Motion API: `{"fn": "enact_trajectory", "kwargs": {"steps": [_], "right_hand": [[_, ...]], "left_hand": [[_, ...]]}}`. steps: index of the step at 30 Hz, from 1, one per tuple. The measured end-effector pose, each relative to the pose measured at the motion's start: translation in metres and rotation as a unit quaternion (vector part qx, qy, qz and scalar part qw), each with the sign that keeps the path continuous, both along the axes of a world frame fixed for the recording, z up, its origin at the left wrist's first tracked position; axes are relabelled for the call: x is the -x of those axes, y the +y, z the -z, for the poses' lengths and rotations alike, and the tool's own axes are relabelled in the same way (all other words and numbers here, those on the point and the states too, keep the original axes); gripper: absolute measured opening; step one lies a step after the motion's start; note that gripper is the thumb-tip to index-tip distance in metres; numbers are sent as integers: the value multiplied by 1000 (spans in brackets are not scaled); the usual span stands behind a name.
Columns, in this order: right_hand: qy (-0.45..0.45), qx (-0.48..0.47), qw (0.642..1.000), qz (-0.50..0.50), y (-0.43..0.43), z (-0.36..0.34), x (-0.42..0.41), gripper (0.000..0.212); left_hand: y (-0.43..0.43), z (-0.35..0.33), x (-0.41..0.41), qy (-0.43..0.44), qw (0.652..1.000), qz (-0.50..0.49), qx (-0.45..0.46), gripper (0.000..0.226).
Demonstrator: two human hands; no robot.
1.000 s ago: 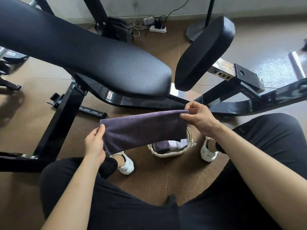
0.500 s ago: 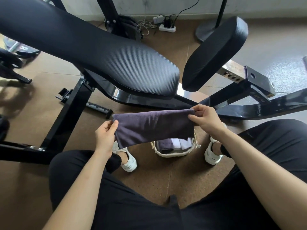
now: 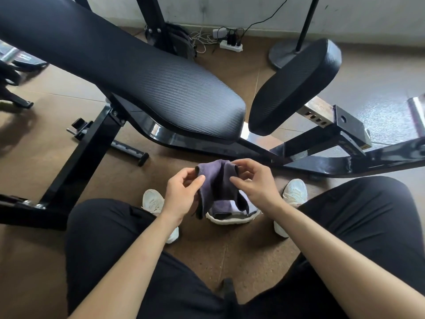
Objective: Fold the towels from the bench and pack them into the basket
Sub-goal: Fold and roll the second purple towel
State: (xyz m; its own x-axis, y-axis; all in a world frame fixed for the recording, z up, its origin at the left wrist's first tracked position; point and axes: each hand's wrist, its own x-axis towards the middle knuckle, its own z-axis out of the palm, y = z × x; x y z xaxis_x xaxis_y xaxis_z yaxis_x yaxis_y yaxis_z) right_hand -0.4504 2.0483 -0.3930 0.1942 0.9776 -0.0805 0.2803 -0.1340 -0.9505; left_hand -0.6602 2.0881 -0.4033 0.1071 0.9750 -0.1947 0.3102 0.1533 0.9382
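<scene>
A black padded desk (image 3: 142, 79) fills the far left and centre, its long textured pad slanting down toward the middle; a second, smaller pad (image 3: 296, 86) stands to its right on the same black frame (image 3: 345, 162), which crosses the brown floor (image 3: 230, 254); the person sits near the camera, black-trousered legs (image 3: 103, 249) spread, white shoes (image 3: 293, 192) on the floor either side of the middle. Between the shoes sits a small pale woven basket (image 3: 232, 219), holding folded cloth, purple and white. Just above it hangs the purple towel (image 3: 216, 180), doubled over so its fold is at the top and both halves droop toward the basket; the left hand (image 3: 181, 194) pinches the towel's left edge, thumb on the near face and fingers (image 3: 194, 172) curled behind the upper corner; the right hand (image 3: 255, 180) grasps the right side, thumb tip pressed on the near face, fingers (image 3: 243, 163) arched over the fold at the top right corner.
</scene>
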Motion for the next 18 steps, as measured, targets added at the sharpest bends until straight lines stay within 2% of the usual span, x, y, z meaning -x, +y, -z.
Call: {"fn": "enact_trajectory", "kwargs": {"steps": [5, 8, 11, 14, 16, 18], "right_hand": [[-30, -23, 999, -36, -4, -2, 14, 35], [-1, -27, 997, -70, -5, -3, 18, 39], [52, -16, 993, -108, -6, -3, 22, 46], [72, -7, 986, -149, -5, -3, 24, 55], [80, -9, 983, -164, -5, -1, 23, 55], [81, -16, 988, -134, -5, 1, 20, 50]], "left_hand": [[-5, -1, -11, -21, 998, 30, 42, 16], [-6, 0, -12, -36, 997, 44, 59, 16], [-6, -3, -10, -81, 994, 35, 71, 38], [-5, -5, -5, -75, 995, 45, 45, 55], [-4, -4, -3, -45, 998, 41, 19, 44], [-2, -2, -1, -40, 999, 28, 3, 27]]}}
